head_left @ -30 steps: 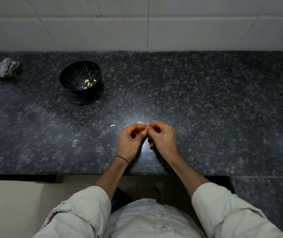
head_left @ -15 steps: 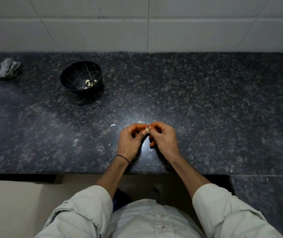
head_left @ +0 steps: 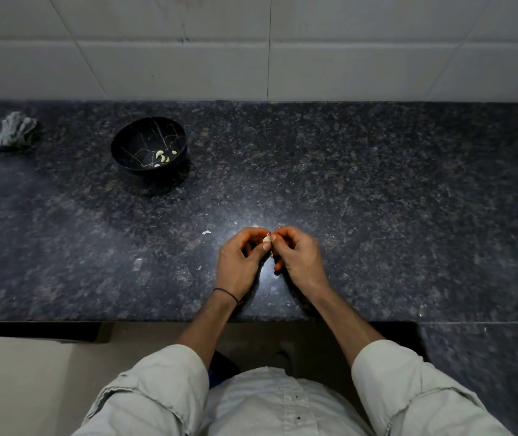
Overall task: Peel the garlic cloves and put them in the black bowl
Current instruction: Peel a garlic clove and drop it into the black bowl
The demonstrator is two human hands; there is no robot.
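— Garlic clove [head_left: 266,238] in hand: whereabouts, within the whole scene?

— Starting widest: pale wall tiles [head_left: 188,58] behind, then a dark speckled granite countertop [head_left: 377,199] filling the middle. Far left, a crumpled cloth [head_left: 7,133]. Right of it, well apart from the hands, the black bowl [head_left: 135,140], upright, holding a few pale peeled cloves [head_left: 162,157]. Near the counter's front edge, left hand [head_left: 238,259] and right hand [head_left: 298,256], meeting at the fingertips, fingers curled, pinching that one small clove between them just above the surface. Smallest of all: a white peel scrap [head_left: 206,232] lying just left of the hands.

— Step under way?

— Peeling, by the look of it. Right fingertips at the clove's top end, probably picking at skin. Amount of skin left: too small to tell.

— Next move?

— Likely stripping off the last skin, then carrying the bare clove up and left to the bowl and dropping it in. Calls for a firm pinch on a small, slippery thing, and a release right over the rim, not short of it.
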